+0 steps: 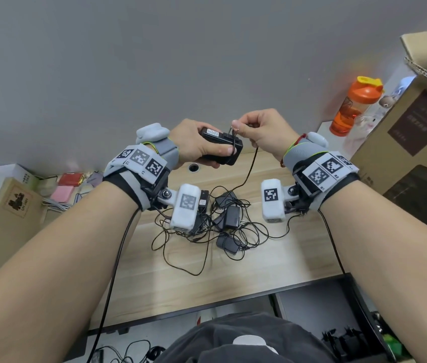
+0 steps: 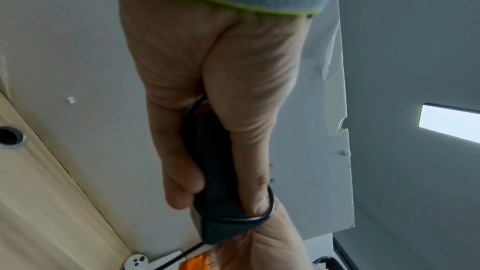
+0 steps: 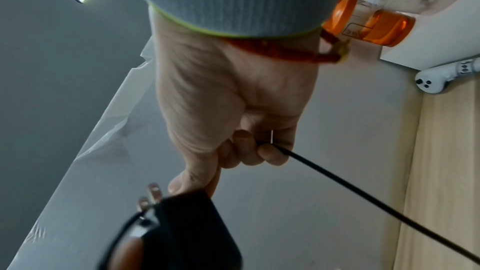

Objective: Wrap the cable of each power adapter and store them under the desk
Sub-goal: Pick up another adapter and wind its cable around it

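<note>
Black adapter (image 1: 220, 146) half-hidden in left hand (image 1: 194, 142) grip, cable (image 1: 253, 163) pinched in right hand (image 1: 262, 129) grip.

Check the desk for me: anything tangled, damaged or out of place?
Yes: the spare adapters lie in a heap on the desk, their thin cables knotted together. The adapter in the left hand looks intact.

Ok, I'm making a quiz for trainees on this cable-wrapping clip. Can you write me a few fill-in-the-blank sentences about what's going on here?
1. The left hand grips a black ____ above the desk.
2. The right hand pinches the adapter's thin black ____.
3. More adapters lie in a ____ heap of cables on the desk.
4. The shaker bottle by the wall has an ____ lid.

Missing words: power adapter; cable; tangled; orange
</note>
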Demonstrator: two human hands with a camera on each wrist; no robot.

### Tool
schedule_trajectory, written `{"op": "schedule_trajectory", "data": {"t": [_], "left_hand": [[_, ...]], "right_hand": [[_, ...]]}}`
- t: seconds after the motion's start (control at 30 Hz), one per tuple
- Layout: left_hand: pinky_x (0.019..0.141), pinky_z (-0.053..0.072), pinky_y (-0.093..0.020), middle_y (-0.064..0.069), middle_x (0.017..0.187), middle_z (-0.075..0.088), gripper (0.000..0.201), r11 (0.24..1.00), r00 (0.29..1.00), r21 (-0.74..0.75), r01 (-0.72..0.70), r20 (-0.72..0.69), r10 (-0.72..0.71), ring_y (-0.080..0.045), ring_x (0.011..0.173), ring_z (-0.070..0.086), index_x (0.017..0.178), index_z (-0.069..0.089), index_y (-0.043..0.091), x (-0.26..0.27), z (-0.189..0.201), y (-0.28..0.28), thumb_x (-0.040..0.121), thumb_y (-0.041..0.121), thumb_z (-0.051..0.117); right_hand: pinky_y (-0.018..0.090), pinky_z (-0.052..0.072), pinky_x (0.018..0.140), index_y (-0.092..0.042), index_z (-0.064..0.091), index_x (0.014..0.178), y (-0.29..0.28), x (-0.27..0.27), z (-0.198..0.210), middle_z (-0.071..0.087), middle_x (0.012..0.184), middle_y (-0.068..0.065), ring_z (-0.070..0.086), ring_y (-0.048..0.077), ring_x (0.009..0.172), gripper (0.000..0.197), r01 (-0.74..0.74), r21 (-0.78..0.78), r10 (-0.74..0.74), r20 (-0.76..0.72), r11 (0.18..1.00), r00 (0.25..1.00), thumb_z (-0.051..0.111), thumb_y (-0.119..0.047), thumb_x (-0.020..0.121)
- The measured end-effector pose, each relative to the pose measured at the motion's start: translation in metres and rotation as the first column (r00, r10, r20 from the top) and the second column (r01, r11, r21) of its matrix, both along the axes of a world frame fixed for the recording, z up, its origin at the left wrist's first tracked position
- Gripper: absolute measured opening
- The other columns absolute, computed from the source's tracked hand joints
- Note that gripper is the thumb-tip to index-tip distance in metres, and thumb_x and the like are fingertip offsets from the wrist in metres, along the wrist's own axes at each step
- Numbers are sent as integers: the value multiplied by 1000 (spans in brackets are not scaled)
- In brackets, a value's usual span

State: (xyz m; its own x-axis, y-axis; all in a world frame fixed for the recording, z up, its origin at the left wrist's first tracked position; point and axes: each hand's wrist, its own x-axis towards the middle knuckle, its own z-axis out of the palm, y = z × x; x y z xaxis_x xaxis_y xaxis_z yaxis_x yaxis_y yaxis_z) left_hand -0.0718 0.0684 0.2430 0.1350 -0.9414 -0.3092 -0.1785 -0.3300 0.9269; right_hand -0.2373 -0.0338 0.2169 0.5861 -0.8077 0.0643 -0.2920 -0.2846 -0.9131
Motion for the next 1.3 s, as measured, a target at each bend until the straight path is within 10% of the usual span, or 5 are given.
{"op": "schedule_trajectory", "data": {"t": [0.27,0.53,0.73,0.9,1.3], "left_hand": [[60,58,-26,-13,82,70,25,989,982,-96,-112,-161,96,-23,60,70,97,67,6,-8,2,1,75,0,80],[59,59,-27,-10,80,70,29,927,933,-170,-333,-201,298,-25,59,68,93,65,6,-2,2,-11,72,5,85],[57,59,-28,-12,83,67,31,921,931,-157,-356,-140,336,-24,57,69,94,62,4,10,-7,-13,72,3,85],[65,63,-36,-16,92,69,42,933,939,-117,-339,-108,327,-31,64,71,103,62,-1,16,-7,-11,70,6,87],[58,60,-29,-11,84,68,29,979,984,-107,-172,31,176,-18,60,71,89,64,7,9,-3,-5,70,3,85]], "right_hand": [[26,30,49,8,63,92,9,6,-22,37,58,-1,31,14,48,35,75,133,-80,35,988,996,55,-25,100],[28,26,50,-24,74,96,39,15,-28,25,58,-4,24,17,50,26,-146,165,157,-56,975,986,50,-32,101],[10,30,46,-8,74,101,45,8,7,38,32,-17,42,-1,36,26,-165,9,164,-175,986,971,54,-24,101],[17,20,45,-8,78,88,35,4,13,34,50,-6,23,7,44,22,-157,-21,154,-101,987,983,68,-27,92],[17,37,59,-20,67,70,13,6,22,52,63,-1,41,3,55,20,-24,-87,33,99,996,995,72,-20,89]]}}
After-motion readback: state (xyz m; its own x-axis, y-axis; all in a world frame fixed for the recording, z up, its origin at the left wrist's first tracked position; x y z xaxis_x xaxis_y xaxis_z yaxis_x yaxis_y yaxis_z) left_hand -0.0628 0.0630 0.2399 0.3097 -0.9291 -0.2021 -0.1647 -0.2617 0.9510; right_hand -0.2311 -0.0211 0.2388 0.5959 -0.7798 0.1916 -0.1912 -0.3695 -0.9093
